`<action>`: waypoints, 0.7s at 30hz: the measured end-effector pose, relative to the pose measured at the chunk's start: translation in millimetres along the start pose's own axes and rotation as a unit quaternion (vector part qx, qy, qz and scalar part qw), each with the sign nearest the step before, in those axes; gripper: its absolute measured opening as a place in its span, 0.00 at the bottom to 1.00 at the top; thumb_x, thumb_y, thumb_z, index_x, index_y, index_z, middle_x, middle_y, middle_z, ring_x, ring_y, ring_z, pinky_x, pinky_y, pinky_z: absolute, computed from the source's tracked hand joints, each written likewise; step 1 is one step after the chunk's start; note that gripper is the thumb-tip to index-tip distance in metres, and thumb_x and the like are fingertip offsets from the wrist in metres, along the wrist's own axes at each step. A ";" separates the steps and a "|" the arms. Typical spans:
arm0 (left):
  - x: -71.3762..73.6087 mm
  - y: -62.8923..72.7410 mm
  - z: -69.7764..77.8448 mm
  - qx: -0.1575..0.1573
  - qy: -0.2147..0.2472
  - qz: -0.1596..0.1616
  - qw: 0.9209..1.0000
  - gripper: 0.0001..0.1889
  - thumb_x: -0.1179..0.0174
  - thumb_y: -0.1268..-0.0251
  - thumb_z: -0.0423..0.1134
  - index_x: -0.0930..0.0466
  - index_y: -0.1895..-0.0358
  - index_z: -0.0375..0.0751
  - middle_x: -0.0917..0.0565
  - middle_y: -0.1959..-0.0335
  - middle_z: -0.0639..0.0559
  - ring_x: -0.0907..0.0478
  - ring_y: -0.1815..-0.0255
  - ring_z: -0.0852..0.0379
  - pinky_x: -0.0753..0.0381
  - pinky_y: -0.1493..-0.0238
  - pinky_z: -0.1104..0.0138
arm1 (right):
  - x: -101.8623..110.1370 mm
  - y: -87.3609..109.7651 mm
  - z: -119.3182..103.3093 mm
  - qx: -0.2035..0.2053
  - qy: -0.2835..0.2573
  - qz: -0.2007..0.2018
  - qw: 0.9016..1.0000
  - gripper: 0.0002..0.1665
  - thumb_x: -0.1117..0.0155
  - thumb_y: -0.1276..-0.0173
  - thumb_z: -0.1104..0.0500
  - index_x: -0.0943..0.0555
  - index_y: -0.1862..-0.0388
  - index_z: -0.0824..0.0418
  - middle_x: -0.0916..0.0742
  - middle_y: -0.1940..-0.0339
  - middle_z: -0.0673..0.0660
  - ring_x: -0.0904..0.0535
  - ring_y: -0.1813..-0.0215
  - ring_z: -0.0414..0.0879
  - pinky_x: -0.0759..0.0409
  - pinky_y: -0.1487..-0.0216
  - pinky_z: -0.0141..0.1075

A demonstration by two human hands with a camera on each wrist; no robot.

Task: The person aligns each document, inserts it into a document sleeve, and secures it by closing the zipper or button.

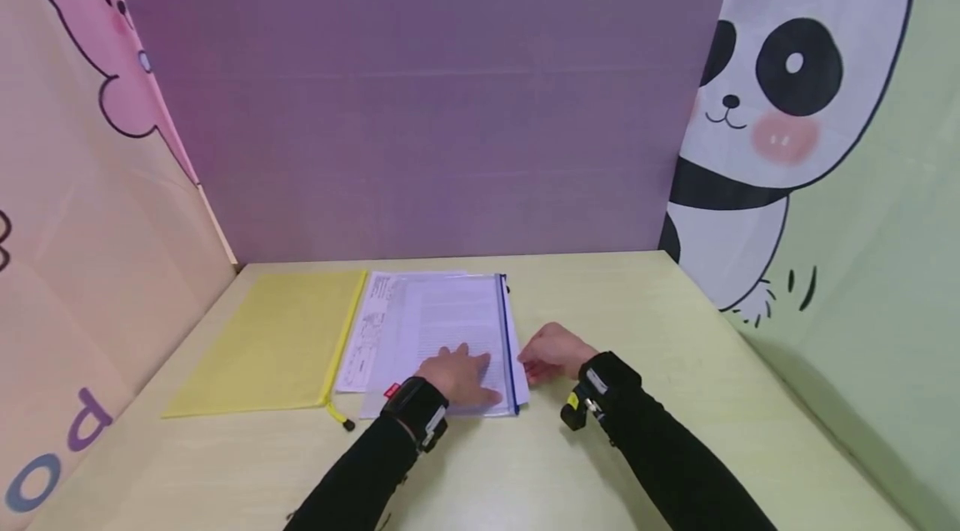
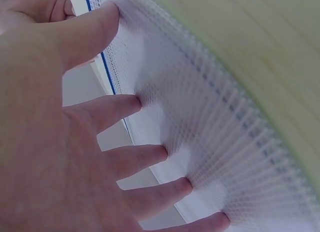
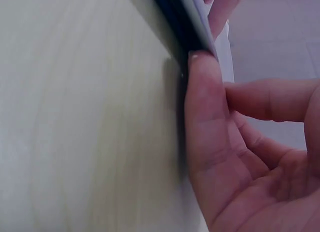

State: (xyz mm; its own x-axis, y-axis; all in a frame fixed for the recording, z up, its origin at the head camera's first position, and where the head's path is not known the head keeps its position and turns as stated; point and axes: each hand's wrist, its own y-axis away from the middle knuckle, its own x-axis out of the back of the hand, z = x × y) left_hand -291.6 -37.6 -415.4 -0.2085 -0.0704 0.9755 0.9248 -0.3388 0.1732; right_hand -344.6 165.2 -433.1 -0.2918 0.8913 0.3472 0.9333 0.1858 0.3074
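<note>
A clear mesh zip pouch [image 1: 457, 314] with a blue zipper [image 1: 507, 339] lies on the table over printed papers [image 1: 372, 331]. My left hand [image 1: 459, 377] rests on the pouch with its fingers spread. In the left wrist view, its fingertips [image 2: 162, 151] press into the mesh. At the pouch's right side, my right hand [image 1: 551, 354] pinches the edge of a white sheet of paper [image 1: 522, 392] that sticks out past the zipper. The right wrist view shows thumb and fingers [image 3: 205, 91] at this edge, close beside the dark blue zipper strip [image 3: 172, 19].
A yellow zip pouch [image 1: 270, 343] lies flat to the left, its yellow cord with a dark end [image 1: 347, 424] near the papers. The wooden table [image 1: 622, 298] meets a purple backdrop [image 1: 450, 97] and side curtains with cartoon prints, a panda [image 1: 810, 139] at right.
</note>
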 end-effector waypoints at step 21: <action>4.2 4.5 2.4 0.015 0.035 -0.011 0.999 0.39 0.40 0.37 0.70 0.31 0.25 0.59 0.29 0.28 0.42 0.31 0.30 0.35 0.25 0.41 0.43 | -23.8 -8.6 -5.9 0.036 0.008 0.025 0.999 0.09 0.41 0.42 0.77 0.17 0.63 0.74 0.14 0.76 0.61 0.17 0.77 0.47 0.14 0.74 0.37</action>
State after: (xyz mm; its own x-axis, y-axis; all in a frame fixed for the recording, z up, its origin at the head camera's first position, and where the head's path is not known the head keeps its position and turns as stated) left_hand -287.5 -37.2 -410.2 -0.2495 -0.1283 0.9598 0.9289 -0.3119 0.1998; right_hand -346.9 140.0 -438.7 -0.2464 0.8938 0.3747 0.9594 0.1700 0.2252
